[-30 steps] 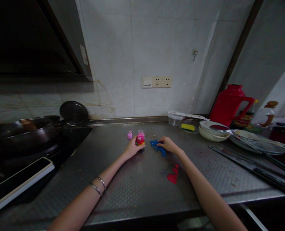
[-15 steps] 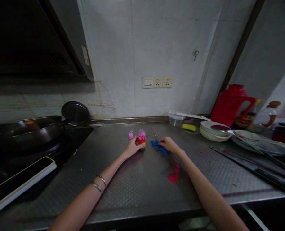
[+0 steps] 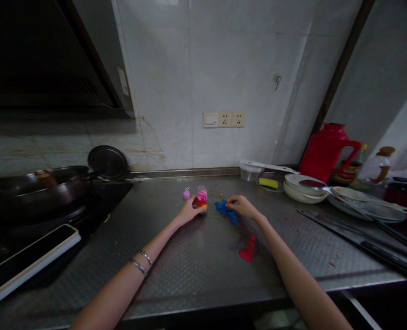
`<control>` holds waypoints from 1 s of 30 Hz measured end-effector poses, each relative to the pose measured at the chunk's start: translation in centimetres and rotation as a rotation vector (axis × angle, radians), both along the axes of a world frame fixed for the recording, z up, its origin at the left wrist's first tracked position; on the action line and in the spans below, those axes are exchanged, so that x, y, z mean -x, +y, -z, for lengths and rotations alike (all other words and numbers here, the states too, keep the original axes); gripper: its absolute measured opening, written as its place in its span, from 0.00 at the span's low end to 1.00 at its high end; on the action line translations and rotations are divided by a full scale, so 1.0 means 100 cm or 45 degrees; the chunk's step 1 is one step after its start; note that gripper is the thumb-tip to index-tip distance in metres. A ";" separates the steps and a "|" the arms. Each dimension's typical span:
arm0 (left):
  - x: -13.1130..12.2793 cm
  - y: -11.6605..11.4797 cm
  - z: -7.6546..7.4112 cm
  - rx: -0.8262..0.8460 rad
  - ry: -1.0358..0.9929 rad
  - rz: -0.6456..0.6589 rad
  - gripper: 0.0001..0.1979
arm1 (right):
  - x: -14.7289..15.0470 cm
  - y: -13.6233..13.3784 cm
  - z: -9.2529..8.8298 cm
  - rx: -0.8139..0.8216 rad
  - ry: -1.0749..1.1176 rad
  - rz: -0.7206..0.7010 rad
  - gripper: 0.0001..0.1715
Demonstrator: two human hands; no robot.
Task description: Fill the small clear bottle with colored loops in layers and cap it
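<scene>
My left hand [image 3: 188, 211] is wrapped round a small clear bottle [image 3: 202, 194], which stands upright on the metal counter. Layers of pink, red and yellow show through its side, and its top is uncapped. Just behind that hand sits a pink cap [image 3: 186, 194] with a little loop. My right hand [image 3: 242, 206] has its fingertips pinched at the right edge of a loose pile of small blue pieces [image 3: 226, 211]; what lies between the tips is too small to see well. Red heart-shaped pieces [image 3: 247, 252] lie nearer me, beside the right forearm.
On the left are a stove with a wok [image 3: 45, 188] and a white-edged phone-like slab [image 3: 34, 261]. At the right stand a plastic tub [image 3: 251, 172], a yellow sponge [image 3: 268, 183], stacked bowls [image 3: 304, 192], a long knife-like tool [image 3: 341, 233] and a red thermos jug [image 3: 325, 151].
The camera view has shifted slightly. Both hands stay in nearly the same places, the left round the bottle and the right at the blue pile.
</scene>
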State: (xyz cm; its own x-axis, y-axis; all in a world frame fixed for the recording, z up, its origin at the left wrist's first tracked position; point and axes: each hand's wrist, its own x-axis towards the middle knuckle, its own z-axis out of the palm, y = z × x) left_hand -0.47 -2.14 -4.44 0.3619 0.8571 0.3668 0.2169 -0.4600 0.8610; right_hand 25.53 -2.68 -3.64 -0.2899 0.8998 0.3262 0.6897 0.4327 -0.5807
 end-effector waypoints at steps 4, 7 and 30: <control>0.000 0.000 -0.001 -0.006 -0.001 0.019 0.22 | 0.003 -0.007 -0.010 -0.048 0.018 0.002 0.16; 0.000 -0.002 -0.005 -0.001 0.016 0.011 0.21 | 0.008 -0.010 -0.026 -0.095 0.047 -0.012 0.16; 0.003 0.008 0.007 -0.055 0.031 0.030 0.20 | 0.109 0.027 -0.136 -0.138 -0.834 -0.342 0.11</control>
State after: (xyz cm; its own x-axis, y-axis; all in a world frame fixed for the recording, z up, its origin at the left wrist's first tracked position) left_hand -0.76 -1.36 -5.18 0.3908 0.8316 0.3945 0.2260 -0.5022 0.8347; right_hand 14.61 0.04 9.96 -0.6636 0.7423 0.0931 0.7435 0.6682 -0.0276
